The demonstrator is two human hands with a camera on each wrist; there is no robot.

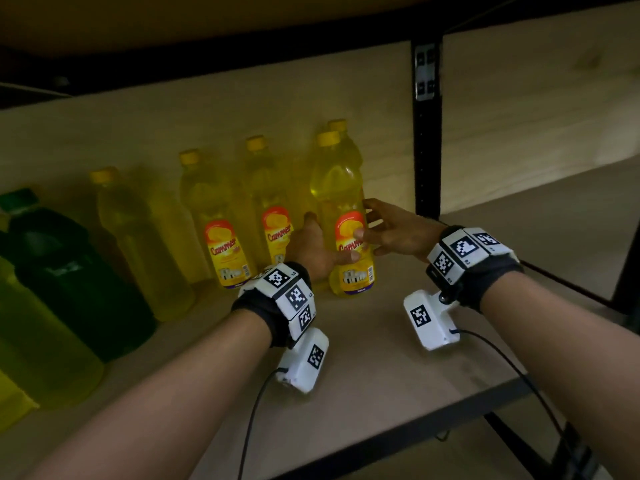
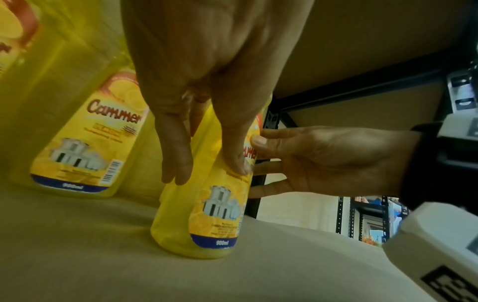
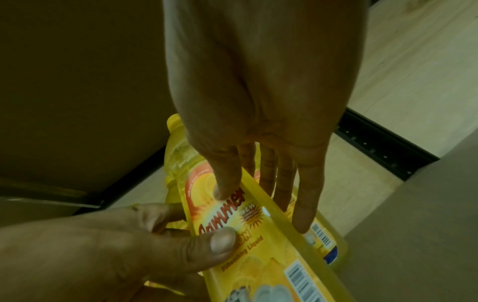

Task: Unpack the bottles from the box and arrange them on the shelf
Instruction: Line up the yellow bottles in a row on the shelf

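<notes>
A yellow Cammer dish-liquid bottle (image 1: 346,188) (image 2: 207,224) (image 3: 258,255) stands upright on the wooden shelf (image 1: 381,358), at the right end of a row. My left hand (image 1: 311,247) (image 2: 207,169) grips its left side, thumb on the front label. From the right, my right hand (image 1: 391,230) (image 3: 264,208) holds it, thumb on the label and fingers along the far side. Another yellow cap (image 1: 337,125) shows right behind it. Two labelled yellow bottles (image 1: 225,237) (image 1: 273,209) stand to the left. No box is in view.
Further left stand a plain yellow bottle (image 1: 138,237) and a dark green jug (image 1: 69,271). A black upright post (image 1: 427,150) rises just right of the held bottle. The shelf's front edge (image 1: 415,431) runs below my wrists. The shelf above hangs low.
</notes>
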